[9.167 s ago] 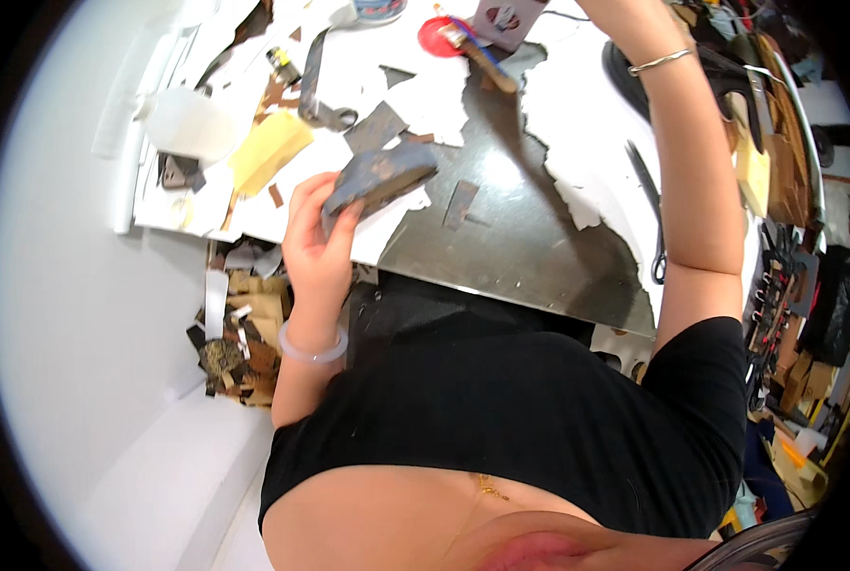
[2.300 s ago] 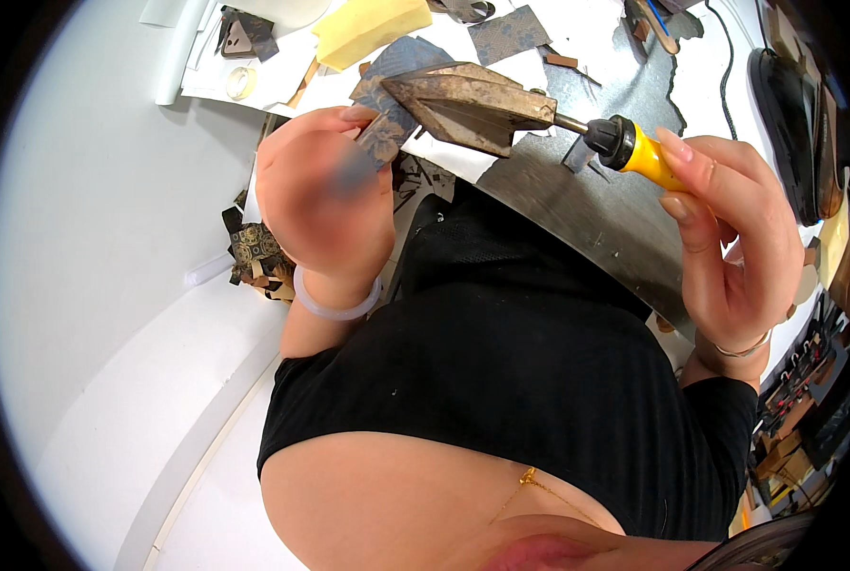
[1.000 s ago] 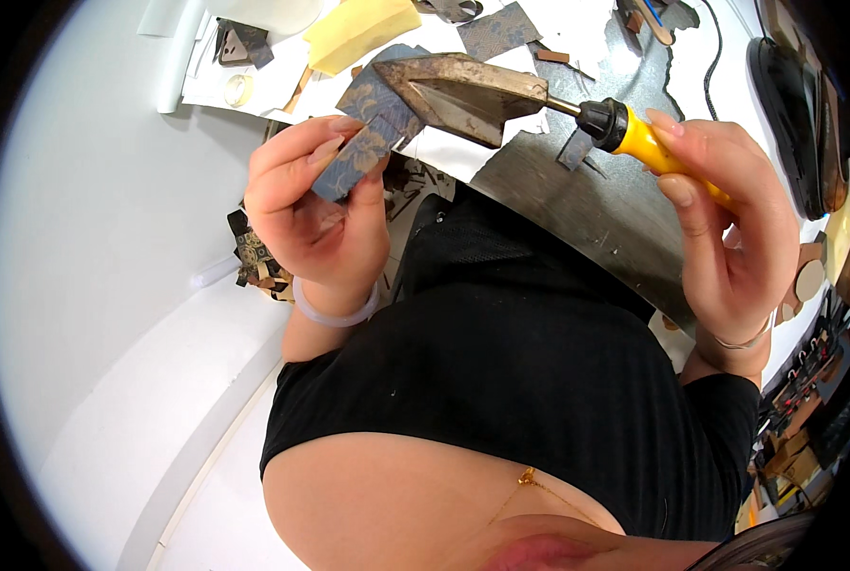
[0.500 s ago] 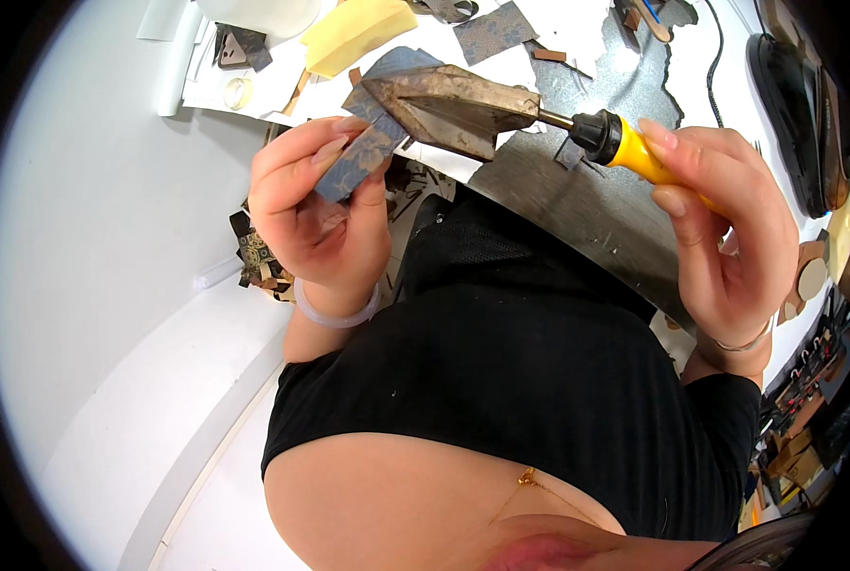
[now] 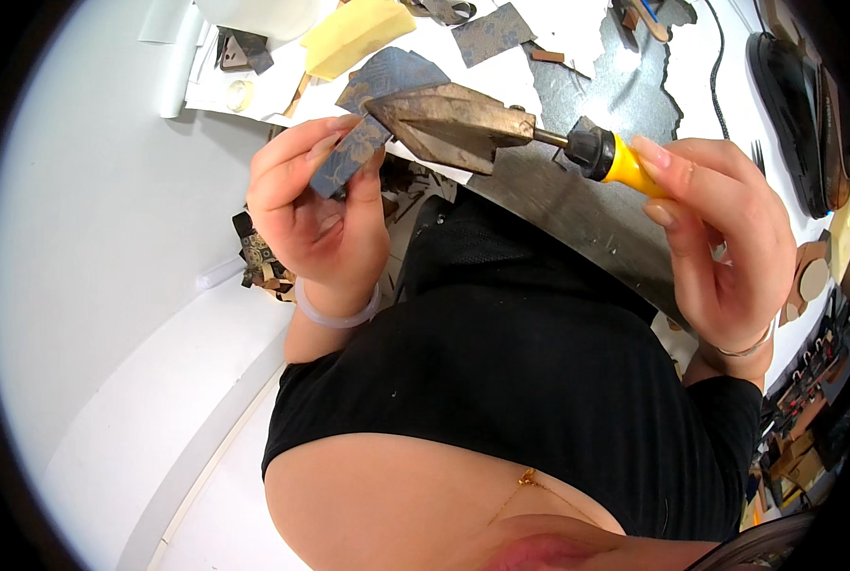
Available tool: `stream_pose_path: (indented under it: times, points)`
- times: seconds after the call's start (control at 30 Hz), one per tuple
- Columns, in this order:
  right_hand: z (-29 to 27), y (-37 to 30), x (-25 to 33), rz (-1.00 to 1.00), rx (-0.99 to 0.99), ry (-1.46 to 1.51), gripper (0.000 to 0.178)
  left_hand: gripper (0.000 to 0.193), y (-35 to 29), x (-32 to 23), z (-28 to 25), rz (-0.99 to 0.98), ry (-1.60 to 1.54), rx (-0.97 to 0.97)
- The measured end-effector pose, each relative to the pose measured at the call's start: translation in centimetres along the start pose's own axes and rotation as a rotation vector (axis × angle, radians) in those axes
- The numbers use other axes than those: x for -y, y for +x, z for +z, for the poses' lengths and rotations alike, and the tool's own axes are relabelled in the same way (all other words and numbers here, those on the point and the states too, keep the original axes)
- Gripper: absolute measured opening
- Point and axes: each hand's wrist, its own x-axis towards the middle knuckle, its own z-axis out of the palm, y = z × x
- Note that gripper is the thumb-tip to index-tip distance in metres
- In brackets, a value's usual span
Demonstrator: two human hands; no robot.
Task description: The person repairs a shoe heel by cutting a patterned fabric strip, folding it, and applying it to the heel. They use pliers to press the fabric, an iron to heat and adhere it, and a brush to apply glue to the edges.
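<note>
My left hand pinches a small blue-grey strip with a flower pattern between thumb and fingers. In my right hand is a soldering-iron-like tool with a yellow handle, a black collar and a thin metal shaft. Its big, stained, wedge-shaped metal head points left, and the tip meets or overlaps the strip's upper end; whether they touch I cannot tell. Just beyond the tip lies a larger blue patterned piece on the table.
A metal plate covers part of the white worktable. Yellow folded material, a grey patterned swatch and a roll of tape lie at the back. A long black object and a dark cord are on the right.
The tool has dipped slightly at its head and shifted a little left with my right hand. The strip has moved slightly down and left, showing more of the blue piece behind.
</note>
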Motion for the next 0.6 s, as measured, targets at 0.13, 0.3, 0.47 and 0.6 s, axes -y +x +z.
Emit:
stream_pose_path:
  times: [0.13, 0.3, 0.47, 0.6]
  points:
    - [-0.7, -0.3, -0.1, -0.014, -0.026, 0.094, 0.029, 0.040, -0.2, 0.6, -0.2, -0.070, -0.108, -0.094]
    - [-0.9, -0.9, -0.5, 0.073, -0.117, 0.100, 0.026, 0.040, 0.3, 0.4, 0.1, -0.237, -0.373, -0.155]
    - [0.2, -0.5, -0.6, 0.065, -0.088, 0.162, 0.025, 0.040, -0.1, 0.1, 0.0, -0.233, -0.446, -0.137]
    - [0.4, -0.6, -0.5, 0.063, -0.108, 0.186, 0.023, 0.040, -0.1, 0.6, -0.1, -0.179, -0.380, -0.083]
